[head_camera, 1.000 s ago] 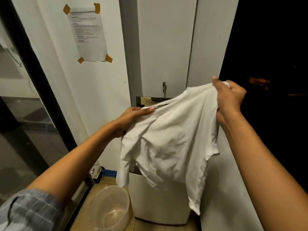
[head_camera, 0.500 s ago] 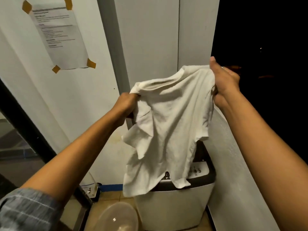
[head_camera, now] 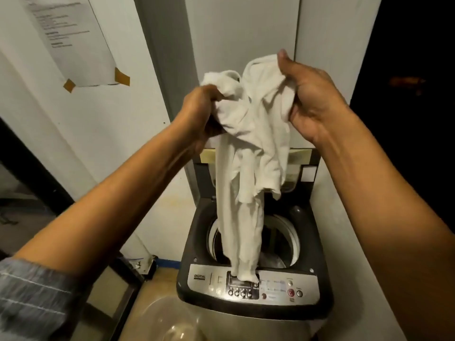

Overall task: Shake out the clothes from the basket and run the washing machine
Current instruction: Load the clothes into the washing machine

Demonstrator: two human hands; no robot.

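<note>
A white shirt (head_camera: pixel 248 168) hangs bunched between my two hands above the top-loading washing machine (head_camera: pixel 248 313). My left hand (head_camera: pixel 199 112) grips its upper left part, my right hand (head_camera: pixel 312 99) grips the upper right part. The hands are close together. The shirt's lower end drapes over the open drum (head_camera: pixel 278 239) and reaches the control panel (head_camera: pixel 275 286). The machine's lid (head_camera: pixel 305 166) stands raised at the back. Some pale cloth shows inside the drum. The basket is not in view.
A clear plastic basin (head_camera: pixel 170 321) sits on the floor left of the machine. A taped paper notice (head_camera: pixel 71 38) hangs on the left wall. White walls hem the machine in closely on both sides. A dark opening lies at far right.
My hands have come together and lowered, so the spread shirt now hangs bunched and narrow. My view has tilted down and the open drum and panel have come into sight.
</note>
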